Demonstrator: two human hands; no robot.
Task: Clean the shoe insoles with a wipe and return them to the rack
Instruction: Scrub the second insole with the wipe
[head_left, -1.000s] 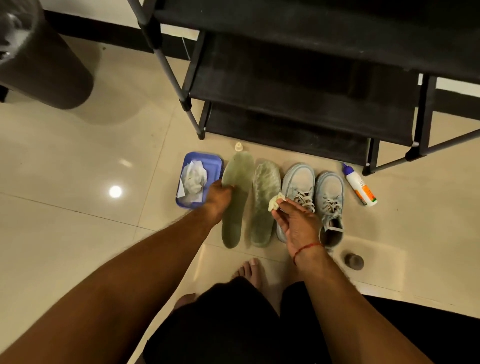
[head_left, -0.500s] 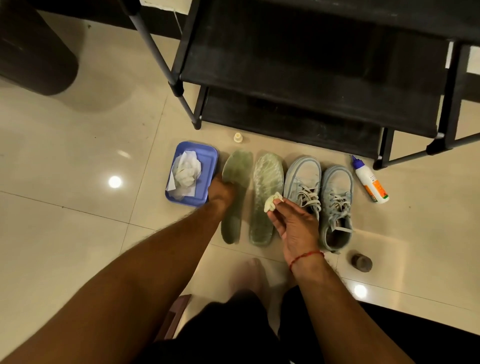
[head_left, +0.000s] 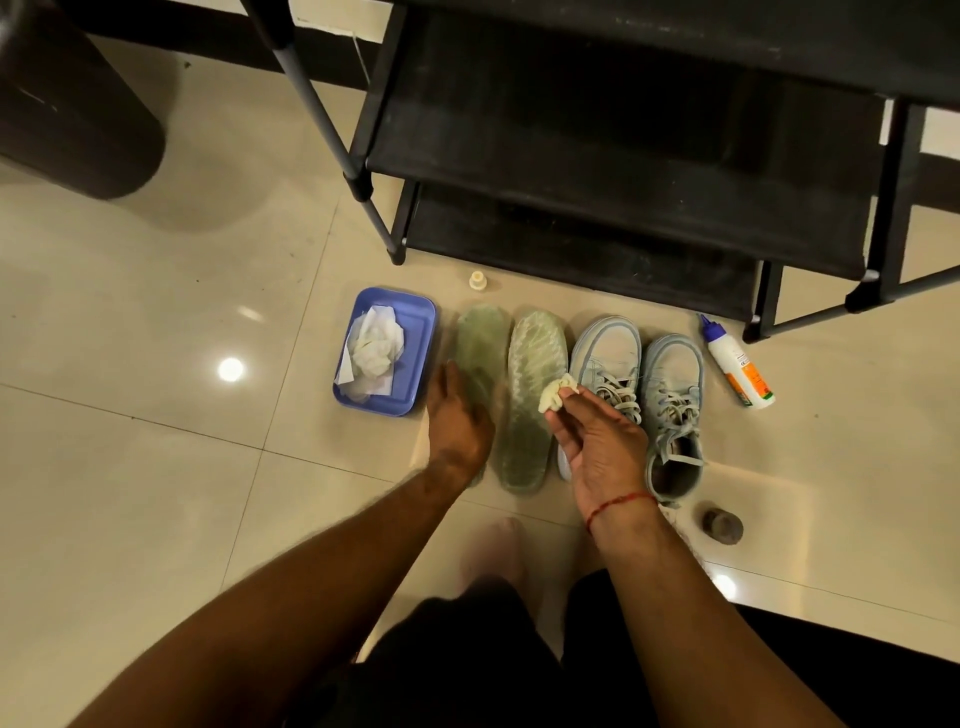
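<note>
Head view, looking down. Left hand (head_left: 460, 415) lay on long flat green foam insole (head_left: 483, 340), blurred; whether fingers gripped or only pressed could not be told. Right hand (head_left: 597, 447) pinched small crumpled cream wipe (head_left: 558, 392) at fingertips, over second green foam insole (head_left: 530, 415) lying between both hands. Pale blue lace-up sneakers (head_left: 605, 353) just right of right hand. Blue rectangular plastic tray (head_left: 415, 338) holding crumpled white wipes (head_left: 374, 345) just left of left hand. Black metal shoe rack (head_left: 623, 156) beyond both hands.

The floor (head_left: 156, 467) is laid in glossy beige tile, and light is mirrored there in bright spots (head_left: 230, 369). A black tiered rack (head_left: 623, 156) is set by a pale wall (head_left: 332, 18); perhaps a dark bin (head_left: 67, 104) is seen far left.
</note>
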